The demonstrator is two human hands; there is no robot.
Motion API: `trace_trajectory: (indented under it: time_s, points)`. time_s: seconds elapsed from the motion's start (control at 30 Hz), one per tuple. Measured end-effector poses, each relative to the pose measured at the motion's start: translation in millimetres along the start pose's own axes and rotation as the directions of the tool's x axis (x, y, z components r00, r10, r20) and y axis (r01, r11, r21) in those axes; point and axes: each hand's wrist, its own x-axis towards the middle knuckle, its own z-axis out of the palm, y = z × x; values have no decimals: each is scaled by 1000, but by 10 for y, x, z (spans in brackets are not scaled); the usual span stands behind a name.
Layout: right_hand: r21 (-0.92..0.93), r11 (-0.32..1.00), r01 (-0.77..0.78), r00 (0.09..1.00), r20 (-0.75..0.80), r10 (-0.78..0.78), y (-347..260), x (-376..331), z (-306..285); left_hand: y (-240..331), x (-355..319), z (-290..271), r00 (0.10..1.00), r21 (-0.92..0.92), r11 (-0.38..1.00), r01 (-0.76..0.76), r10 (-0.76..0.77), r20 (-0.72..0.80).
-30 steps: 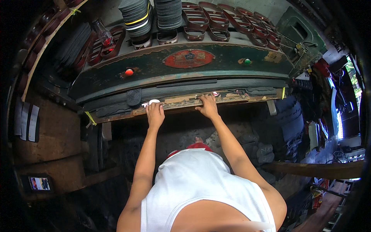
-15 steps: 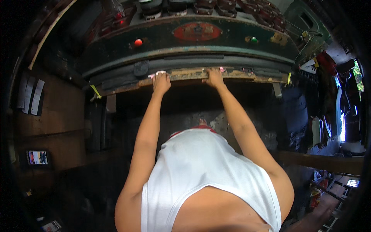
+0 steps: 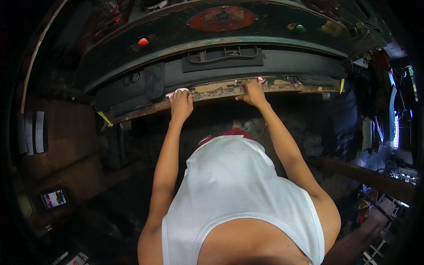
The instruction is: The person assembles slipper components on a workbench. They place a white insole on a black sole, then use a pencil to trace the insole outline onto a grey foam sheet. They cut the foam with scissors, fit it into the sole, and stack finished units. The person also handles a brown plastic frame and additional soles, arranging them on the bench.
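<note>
My left hand (image 3: 181,106) has its fingers closed over the worn wooden front edge (image 3: 216,93) of a wide dark board (image 3: 172,73), beside a pink and white scrap (image 3: 180,91). Further right, my right hand (image 3: 254,92) grips the same edge, its fingertips over the top near another pink bit (image 3: 260,80). On the board lies a black curved strip with small dividers (image 3: 223,54), on a flat dark piece. A dark rounded flat piece (image 3: 154,81) and a pair of black rings (image 3: 131,78) lie toward the left.
A dark green machine front (image 3: 168,31) rises behind the board, with a red oval plate (image 3: 223,19), a red button (image 3: 143,42) and a green button (image 3: 300,28). Yellow strips (image 3: 105,118) hang at the board's ends. A lit phone-like screen (image 3: 54,198) sits at left.
The board has come out from under the machine toward me, showing more of its top and the divided strip. Both hands keep their grip on its edge. The view has shifted somewhat.
</note>
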Motion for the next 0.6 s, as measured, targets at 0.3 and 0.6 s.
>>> trace_trajectory:
  time_s: [0.3, 0.6]
  points:
    - [221, 896, 384, 916, -209, -341, -134, 835, -618, -1, 768, -382, 880, -519, 711, 475, -393, 268]
    - [-90, 962, 259, 934, -231, -273, -168, 1357, -443, -58, 1708, -168, 877, -320, 817, 480, -451, 165]
